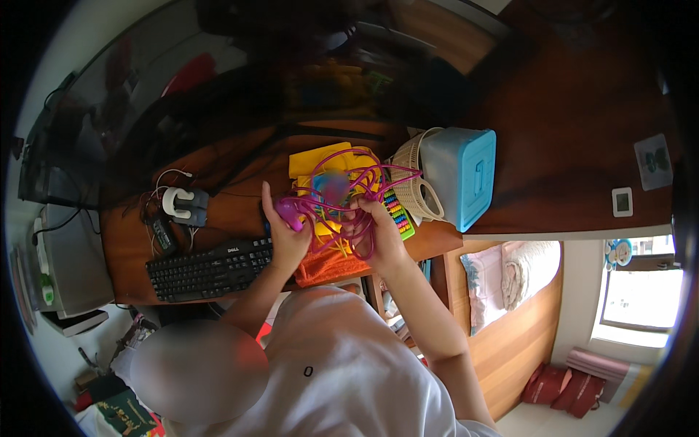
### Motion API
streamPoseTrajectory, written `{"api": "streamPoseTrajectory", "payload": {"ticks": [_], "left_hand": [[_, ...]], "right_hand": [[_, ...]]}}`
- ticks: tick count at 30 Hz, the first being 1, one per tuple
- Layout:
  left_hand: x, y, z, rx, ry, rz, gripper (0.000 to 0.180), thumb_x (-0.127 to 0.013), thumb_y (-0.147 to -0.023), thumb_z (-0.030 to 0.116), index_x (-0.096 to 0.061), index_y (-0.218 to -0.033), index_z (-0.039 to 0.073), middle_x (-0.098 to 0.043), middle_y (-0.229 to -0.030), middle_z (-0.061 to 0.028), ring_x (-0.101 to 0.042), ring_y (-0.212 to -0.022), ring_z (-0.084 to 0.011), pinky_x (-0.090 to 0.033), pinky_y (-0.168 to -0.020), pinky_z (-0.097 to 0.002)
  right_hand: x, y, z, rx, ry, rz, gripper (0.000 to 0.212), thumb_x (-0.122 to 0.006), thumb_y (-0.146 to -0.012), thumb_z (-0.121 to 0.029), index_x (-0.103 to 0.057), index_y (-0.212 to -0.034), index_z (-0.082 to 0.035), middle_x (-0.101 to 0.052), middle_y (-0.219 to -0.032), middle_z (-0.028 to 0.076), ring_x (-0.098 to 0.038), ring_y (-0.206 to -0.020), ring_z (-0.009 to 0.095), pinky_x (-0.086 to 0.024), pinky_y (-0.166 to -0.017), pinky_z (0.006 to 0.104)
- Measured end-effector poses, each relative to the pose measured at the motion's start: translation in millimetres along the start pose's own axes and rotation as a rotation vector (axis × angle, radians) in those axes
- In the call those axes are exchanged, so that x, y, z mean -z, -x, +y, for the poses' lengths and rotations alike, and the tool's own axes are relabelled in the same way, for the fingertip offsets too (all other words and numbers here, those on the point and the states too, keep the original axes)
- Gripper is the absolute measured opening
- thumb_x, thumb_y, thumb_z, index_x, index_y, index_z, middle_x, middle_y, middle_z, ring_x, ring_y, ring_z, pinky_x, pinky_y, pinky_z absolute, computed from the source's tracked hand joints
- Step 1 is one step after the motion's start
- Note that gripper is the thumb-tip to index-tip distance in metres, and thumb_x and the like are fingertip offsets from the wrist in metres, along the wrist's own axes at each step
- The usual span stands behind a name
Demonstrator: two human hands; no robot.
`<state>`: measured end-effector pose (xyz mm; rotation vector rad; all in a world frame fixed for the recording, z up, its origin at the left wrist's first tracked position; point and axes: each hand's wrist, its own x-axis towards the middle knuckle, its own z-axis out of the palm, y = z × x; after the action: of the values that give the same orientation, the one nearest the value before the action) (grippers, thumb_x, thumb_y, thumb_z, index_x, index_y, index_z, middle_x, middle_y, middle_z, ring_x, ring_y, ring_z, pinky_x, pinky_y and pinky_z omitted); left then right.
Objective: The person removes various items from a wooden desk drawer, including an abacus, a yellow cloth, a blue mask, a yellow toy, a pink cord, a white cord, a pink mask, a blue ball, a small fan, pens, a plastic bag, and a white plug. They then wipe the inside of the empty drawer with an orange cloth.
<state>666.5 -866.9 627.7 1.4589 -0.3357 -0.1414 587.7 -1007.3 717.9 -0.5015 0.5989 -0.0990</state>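
Observation:
A looped magenta cord (380, 191) with a bulbous purple handle (289, 213) is held up over the desk; it looks like a skipping rope. My left hand (290, 244) grips the purple handle, one finger stretched upward beside it. Several loops of the cord are gathered in my right hand (380, 227), whose fingers are curled and partly hidden by the strands. Behind the loops lies a pile of yellow things (306, 164), with something blue among them too covered to name. An orange cloth (328, 268) lies at the desk's front edge, below my hands.
A black keyboard (211, 269) is left of my hands, with a white-and-grey plug adapter (185, 205) behind it. To the right are a green-framed bead abacus (399, 216), a beige woven basket (419, 191) and a light-blue lidded box (475, 178). A dark monitor (240, 80) stands behind.

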Motion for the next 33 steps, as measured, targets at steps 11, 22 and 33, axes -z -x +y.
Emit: {"api": "streamPoseTrajectory", "payload": {"ticks": [11,22,33], "left_hand": [[21.9,-53.4,-4.5,-0.481,-0.861,-0.570,0.066,-0.061,-0.067,-0.001,-0.046,-0.129,0.016,-0.048,-0.107,-0.0116,-0.051,-0.095,-0.0298,-0.044,-0.084,-0.0383],[28.3,-35.7,-33.3,-0.286,-0.975,-0.577,0.071,-0.059,-0.067,-0.003,-0.042,-0.132,0.018,-0.044,-0.122,-0.0123,-0.046,-0.108,-0.0317,-0.040,-0.092,-0.0407],[31.3,-24.4,-51.5,-0.082,-1.021,-0.479,0.078,-0.056,-0.066,-0.009,-0.035,-0.137,0.015,-0.038,-0.130,-0.0136,-0.041,-0.115,-0.0339,-0.035,-0.098,-0.0422]], "right_hand": [[74.5,-82.9,9.5,-0.066,0.514,0.151,0.013,-0.051,-0.086,-0.014,-0.058,-0.092,-0.004,-0.061,-0.083,0.005,-0.058,-0.077,0.012,-0.047,-0.067,0.0241],[49.5,-66.0,8.9,0.323,1.090,0.225,0.044,-0.064,-0.084,-0.032,-0.053,-0.110,0.001,-0.061,-0.102,0.014,-0.057,-0.099,0.024,-0.044,-0.086,0.0331],[60.1,-50.1,11.7,0.129,1.575,0.337,0.035,-0.052,-0.086,-0.033,-0.061,-0.104,-0.004,-0.064,-0.092,0.019,-0.061,-0.091,0.034,-0.046,-0.078,0.0390]]}}
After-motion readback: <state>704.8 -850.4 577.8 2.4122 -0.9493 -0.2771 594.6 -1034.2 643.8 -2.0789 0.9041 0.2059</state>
